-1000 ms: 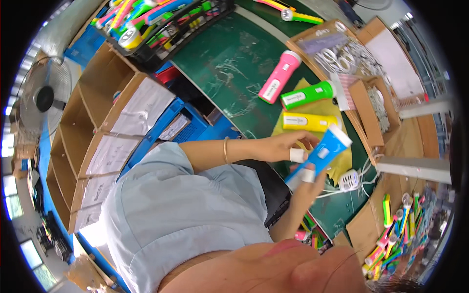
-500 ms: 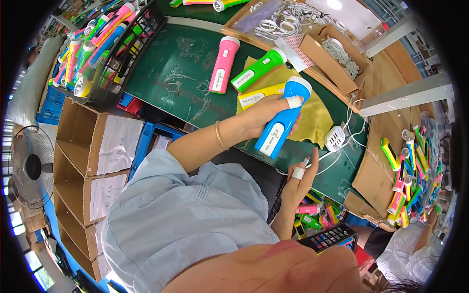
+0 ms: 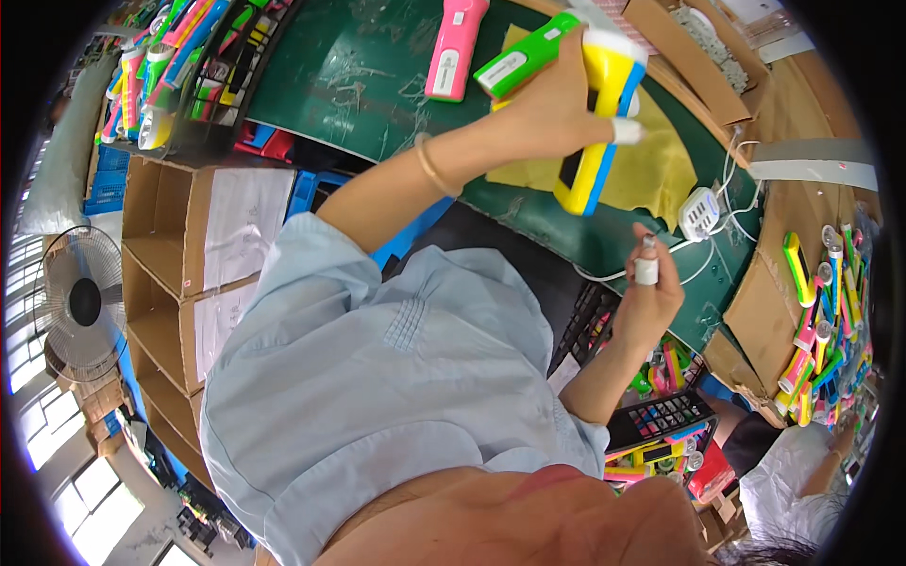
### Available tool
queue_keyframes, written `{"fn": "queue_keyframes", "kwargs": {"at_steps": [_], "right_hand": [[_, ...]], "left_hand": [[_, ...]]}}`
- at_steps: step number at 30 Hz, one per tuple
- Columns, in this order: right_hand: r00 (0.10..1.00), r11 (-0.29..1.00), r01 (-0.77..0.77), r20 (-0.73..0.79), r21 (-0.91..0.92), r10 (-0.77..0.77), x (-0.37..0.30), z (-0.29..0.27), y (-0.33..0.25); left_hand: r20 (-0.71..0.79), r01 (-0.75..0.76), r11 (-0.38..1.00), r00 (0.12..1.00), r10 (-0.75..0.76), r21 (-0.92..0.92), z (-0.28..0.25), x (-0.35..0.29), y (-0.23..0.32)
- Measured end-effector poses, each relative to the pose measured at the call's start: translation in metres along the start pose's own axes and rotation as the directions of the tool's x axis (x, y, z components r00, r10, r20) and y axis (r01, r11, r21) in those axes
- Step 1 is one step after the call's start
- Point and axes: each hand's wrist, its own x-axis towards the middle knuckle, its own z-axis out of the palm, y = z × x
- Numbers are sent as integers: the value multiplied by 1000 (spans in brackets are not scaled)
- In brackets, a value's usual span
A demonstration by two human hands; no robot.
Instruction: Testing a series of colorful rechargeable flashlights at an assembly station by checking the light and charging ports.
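My left hand point(image 3: 557, 113) grips a yellow and blue flashlight point(image 3: 596, 170) above the bench, fingers wrapped round its body. Its white-rimmed head points away from me, and a dark panel shows on the yellow side. White tape covers the thumb. My right hand point(image 3: 651, 297), closer to me, pinches a small silvery piece too small to name; one finger is taped white. Beneath the flashlight lies a yellow cloth point(image 3: 661, 174). Beyond my left hand lie a green flashlight point(image 3: 528, 57) and a pink flashlight point(image 3: 456, 52).
A white multi-port charger point(image 3: 700, 215) with white cables sits by the bench's right edge. Black crates point(image 3: 222, 90) of flashlights stand far left and below my right arm. A cardboard box point(image 3: 651, 24) lies at the back; cardboard shelves point(image 3: 156, 255) stand left.
My left hand has turned the flashlight over, from its blue labelled side to its yellow side, and moved it right and away. My right hand has curled its fingers in. The view has shifted.
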Motion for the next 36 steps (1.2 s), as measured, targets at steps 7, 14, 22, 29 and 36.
{"fn": "queue_keyframes", "kwargs": {"at_steps": [7,14,22,29,36], "right_hand": [[990,976,101,119,-194,-79,10,14,-2],[785,576,619,407,-533,-467,29,37,-31],[515,676,721,772,-154,-373,43,30,-46],[478,380,870,724,-314,-497,-12,29,-6],[915,799,393,277,-456,-292,-40,28,4]], "left_hand": [[-195,67,977,980,-26,203,-6,16,24],[579,616,396,784,-224,-681,-11,-15,4],[392,530,601,848,-357,-599,3,-44,23],[172,157,562,985,-27,-812,7,-45,20],[275,158,620,956,98,-768,11,-78,14]]}}
